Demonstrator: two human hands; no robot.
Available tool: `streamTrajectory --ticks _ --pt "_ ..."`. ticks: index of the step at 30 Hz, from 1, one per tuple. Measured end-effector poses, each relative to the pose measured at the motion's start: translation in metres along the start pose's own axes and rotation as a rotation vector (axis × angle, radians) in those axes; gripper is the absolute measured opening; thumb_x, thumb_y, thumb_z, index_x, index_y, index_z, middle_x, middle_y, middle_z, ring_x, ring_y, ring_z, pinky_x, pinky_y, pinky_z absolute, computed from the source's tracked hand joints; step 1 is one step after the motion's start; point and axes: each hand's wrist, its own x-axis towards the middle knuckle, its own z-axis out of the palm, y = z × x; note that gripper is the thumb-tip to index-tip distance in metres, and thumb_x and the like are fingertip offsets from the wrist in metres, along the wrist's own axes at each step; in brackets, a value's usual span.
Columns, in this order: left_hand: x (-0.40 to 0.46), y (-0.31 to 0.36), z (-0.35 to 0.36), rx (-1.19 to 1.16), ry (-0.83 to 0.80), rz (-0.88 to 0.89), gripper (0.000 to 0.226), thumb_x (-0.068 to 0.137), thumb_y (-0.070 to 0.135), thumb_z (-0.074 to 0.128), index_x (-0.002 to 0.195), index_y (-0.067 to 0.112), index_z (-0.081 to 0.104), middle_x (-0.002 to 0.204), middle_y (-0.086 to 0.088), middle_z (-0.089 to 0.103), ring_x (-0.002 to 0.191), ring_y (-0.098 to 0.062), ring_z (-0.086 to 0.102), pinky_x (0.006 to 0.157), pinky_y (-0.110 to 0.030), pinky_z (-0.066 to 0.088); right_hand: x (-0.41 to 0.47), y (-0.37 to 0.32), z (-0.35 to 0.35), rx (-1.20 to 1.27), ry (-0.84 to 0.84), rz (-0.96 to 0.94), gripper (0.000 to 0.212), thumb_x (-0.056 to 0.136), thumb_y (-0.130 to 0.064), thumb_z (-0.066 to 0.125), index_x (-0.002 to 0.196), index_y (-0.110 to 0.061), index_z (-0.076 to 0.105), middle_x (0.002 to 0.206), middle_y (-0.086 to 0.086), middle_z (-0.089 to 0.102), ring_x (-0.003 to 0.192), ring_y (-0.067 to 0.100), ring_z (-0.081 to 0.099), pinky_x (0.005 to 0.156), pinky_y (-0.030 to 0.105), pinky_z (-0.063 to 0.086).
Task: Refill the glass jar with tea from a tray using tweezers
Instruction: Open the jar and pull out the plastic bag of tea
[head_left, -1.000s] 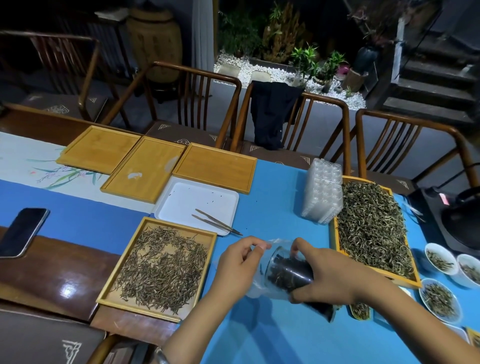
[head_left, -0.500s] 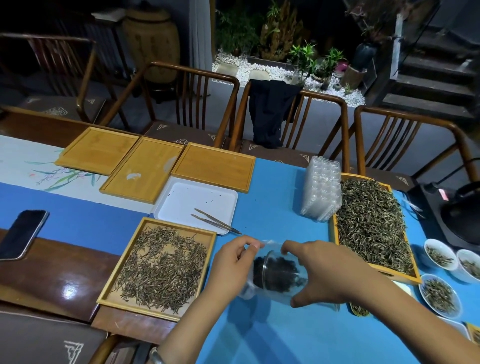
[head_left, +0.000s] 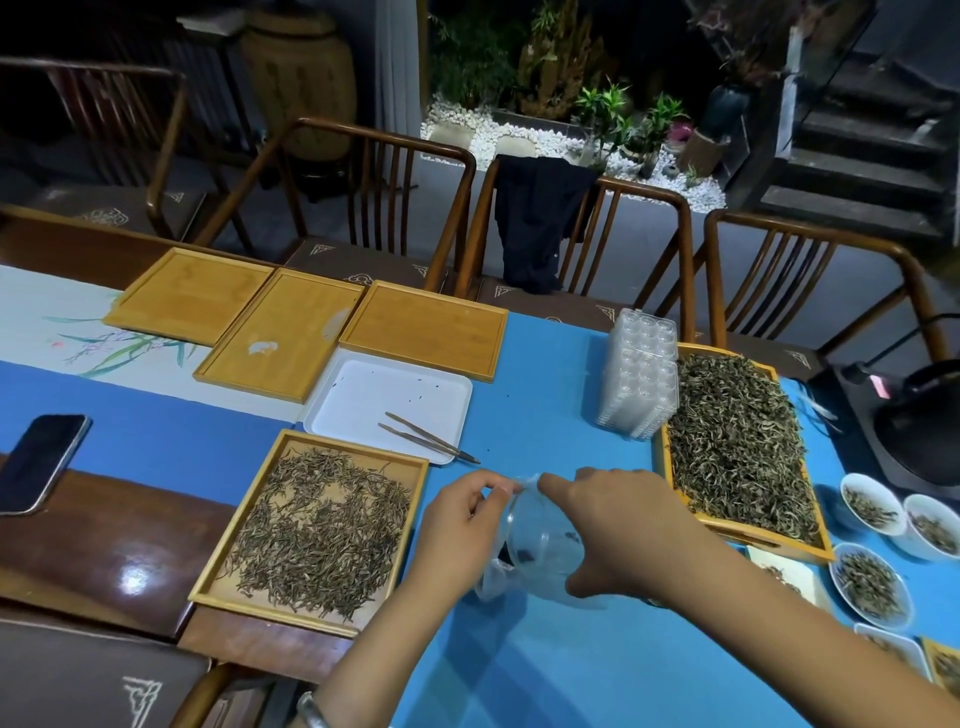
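Head view: I hold the tilted glass jar (head_left: 545, 535) near the worktop's front edge, right hand (head_left: 623, 530) gripping it, left hand (head_left: 462, 530) fingers pinching its rim; next, I judge, fetching the tweezers (head_left: 428, 437) beside the tea tray (head_left: 319, 525).

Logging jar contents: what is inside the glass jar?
The glass jar, tipped and held by the right hand, shows only a few dark tea bits. That hand covers its far end.
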Motion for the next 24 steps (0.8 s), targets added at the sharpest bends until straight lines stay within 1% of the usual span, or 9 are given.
streamTrajectory --ticks 3,6,8,10,12,15,18,21,24 --pt "0.001 -0.001 0.0 -0.01 0.018 -0.01 0.019 0.096 0.025 0.056 0.089 0.032 0.071 0.089 -0.023 0.068 0.069 -0.021 0.054 0.065 -0.036 0.042 0.008 -0.008 -0.005 -0.047 -0.01 -0.017 0.057 0.071 -0.041 0.07 0.117 -0.025 0.041 0.088 0.0 0.049 0.088 0.025 0.061 0.062 0.031 0.034" --pt "0.002 -0.002 -0.003 -0.047 0.026 -0.016 0.019 0.098 0.023 0.055 0.092 0.025 0.073 0.09 -0.021 0.069 0.069 -0.026 0.056 0.067 -0.038 0.045 0.012 -0.006 -0.008 -0.052 -0.018 -0.016 0.055 0.07 -0.042 0.071 0.113 -0.023 0.041 0.085 0.0 0.046 0.088 0.026 0.061 0.062 0.031 0.034" --pt "0.001 -0.005 -0.008 -0.07 0.036 -0.019 0.02 0.098 0.023 0.054 0.092 0.025 0.073 0.089 -0.015 0.071 0.069 -0.028 0.058 0.066 -0.038 0.047 0.013 -0.005 -0.007 -0.021 -0.029 -0.011 0.057 0.068 -0.044 0.072 0.113 -0.024 0.042 0.089 0.001 0.053 0.088 0.025 0.06 0.061 0.031 0.035" --pt "0.001 -0.007 -0.012 -0.077 0.046 -0.023 0.021 0.099 0.023 0.054 0.09 0.029 0.072 0.08 -0.003 0.071 0.059 -0.014 0.051 0.058 -0.026 0.04 0.012 -0.004 -0.005 -0.022 -0.028 -0.006 0.057 0.068 -0.043 0.071 0.113 -0.024 0.042 0.089 0.001 0.055 0.082 0.025 0.058 0.059 0.03 0.036" --pt "-0.001 -0.008 -0.014 -0.097 0.058 -0.033 0.022 0.099 0.022 0.054 0.089 0.029 0.072 0.078 0.014 0.07 0.056 -0.004 0.049 0.056 -0.017 0.039 0.012 -0.002 -0.002 -0.031 -0.009 0.005 0.057 0.068 -0.041 0.071 0.113 -0.024 0.042 0.088 0.001 0.053 0.079 0.026 0.056 0.06 0.03 0.038" --pt "-0.002 -0.008 -0.014 -0.126 0.072 -0.046 0.021 0.099 0.02 0.054 0.092 0.026 0.072 0.091 0.013 0.073 0.062 -0.006 0.051 0.062 -0.023 0.044 0.011 0.005 0.004 0.067 -0.019 0.019 0.069 0.063 -0.05 0.073 0.12 -0.027 0.041 0.1 -0.001 0.059 0.094 0.024 0.06 0.066 0.033 0.046" --pt "-0.002 -0.008 -0.015 -0.117 0.074 -0.041 0.021 0.099 0.02 0.053 0.092 0.025 0.072 0.089 0.013 0.072 0.057 -0.002 0.048 0.061 -0.02 0.041 0.009 0.012 0.011 0.099 0.015 0.031 0.074 0.06 -0.054 0.073 0.122 -0.03 0.04 0.102 -0.003 0.06 0.093 0.022 0.06 0.064 0.032 0.043" --pt "-0.003 -0.008 -0.016 -0.115 0.082 -0.033 0.023 0.099 0.019 0.053 0.09 0.027 0.072 0.082 0.016 0.07 0.057 -0.002 0.048 0.058 -0.017 0.04 0.006 0.026 0.016 0.344 -0.049 0.04 0.082 0.052 -0.064 0.073 0.122 -0.042 0.036 0.104 -0.01 0.06 0.086 0.01 0.057 0.072 0.032 0.05" --pt "-0.003 -0.008 -0.017 -0.13 0.085 -0.035 0.026 0.099 0.017 0.053 0.086 0.03 0.071 0.087 0.018 0.073 0.063 -0.007 0.052 0.062 -0.022 0.043 -0.001 0.038 0.022 0.631 -0.06 0.026 0.089 0.048 -0.067 0.077 0.124 -0.049 0.034 0.105 -0.017 0.058 0.086 0.0 0.058 0.077 0.023 0.05"
